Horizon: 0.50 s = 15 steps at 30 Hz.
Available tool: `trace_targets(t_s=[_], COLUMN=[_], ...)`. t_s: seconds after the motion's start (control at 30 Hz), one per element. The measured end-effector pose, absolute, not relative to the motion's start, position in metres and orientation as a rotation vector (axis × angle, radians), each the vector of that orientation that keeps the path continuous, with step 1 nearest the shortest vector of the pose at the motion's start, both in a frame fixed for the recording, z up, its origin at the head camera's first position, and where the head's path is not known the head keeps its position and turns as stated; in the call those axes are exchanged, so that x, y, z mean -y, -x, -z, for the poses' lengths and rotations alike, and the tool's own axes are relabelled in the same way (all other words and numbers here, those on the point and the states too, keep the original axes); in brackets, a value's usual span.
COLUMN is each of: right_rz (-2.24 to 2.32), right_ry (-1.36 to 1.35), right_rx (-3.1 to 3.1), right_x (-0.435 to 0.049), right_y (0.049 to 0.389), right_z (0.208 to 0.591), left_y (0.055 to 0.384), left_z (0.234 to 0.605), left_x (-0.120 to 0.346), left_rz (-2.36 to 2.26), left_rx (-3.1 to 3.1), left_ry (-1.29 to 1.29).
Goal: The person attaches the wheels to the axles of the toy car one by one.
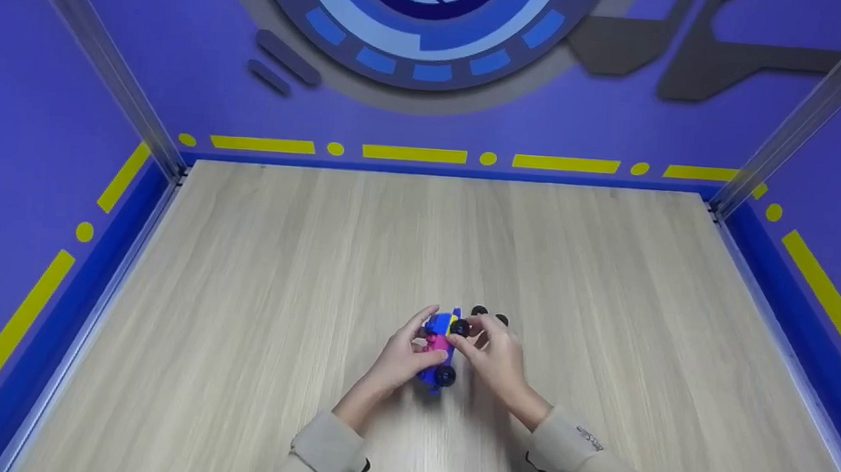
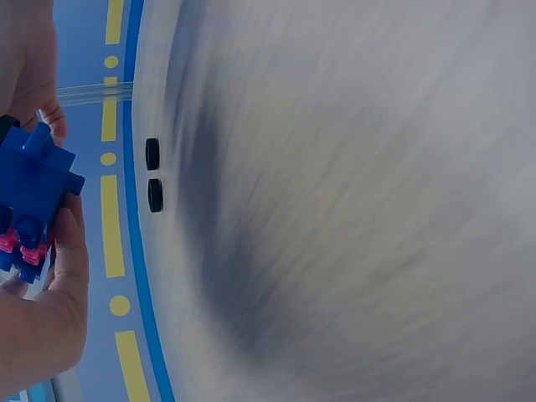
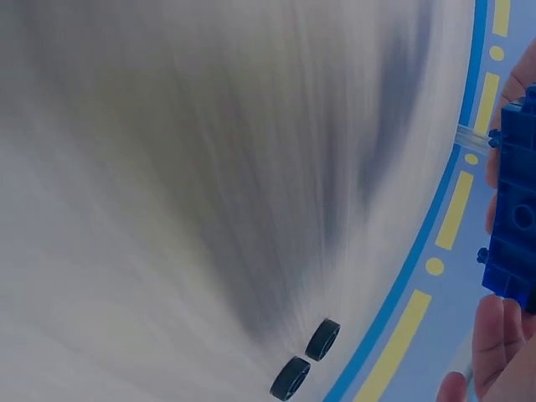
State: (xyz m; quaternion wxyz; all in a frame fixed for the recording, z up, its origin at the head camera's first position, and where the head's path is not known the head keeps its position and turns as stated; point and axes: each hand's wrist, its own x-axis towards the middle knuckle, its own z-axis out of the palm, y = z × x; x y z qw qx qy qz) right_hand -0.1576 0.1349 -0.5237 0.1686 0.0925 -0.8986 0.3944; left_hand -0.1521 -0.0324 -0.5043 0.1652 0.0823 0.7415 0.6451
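Blue toy point(image 1: 437, 343) (partly pink) sits between left grip point(image 1: 401, 357) and right grip point(image 1: 501, 356).

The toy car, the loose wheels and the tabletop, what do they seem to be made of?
Toy car: probably hard plastic, smooth, with molded pegs. Loose wheels: rubber or plastic, unclear; dull black surfaces. Tabletop: wood or wood-look laminate, with pale streaky grain.

blue-pink toy car point(image 1: 438, 342) tipped sideways, black wheels point(image 1: 445, 376) along one side; two loose wheels point(image 3: 291, 379) nearby
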Motion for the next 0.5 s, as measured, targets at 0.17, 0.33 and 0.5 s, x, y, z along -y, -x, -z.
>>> trace_targets(t_s=[0.17, 0.33, 0.5], right_rz=[-1.133, -1.171, -1.232], right_ry=[-0.305, -0.356, -0.367], right_rx=[2.546, 2.527, 2.541], right_x=[-0.1373, -0.1405, -0.1435], right_y=[0.1561, 0.1542, 0.1532], right_z=[0.5235, 0.5242, 0.5236], left_y=[0.1504, 0.1493, 0.1513], left_z=[0.4994, 0.4971, 0.5009], left_x=[0.0347, 0.0369, 0.039], left_rz=[-1.854, -1.821, -1.836], left_rx=[-2.094, -2.13, -2.137], left_ry=[-0.212, -0.218, -0.246])
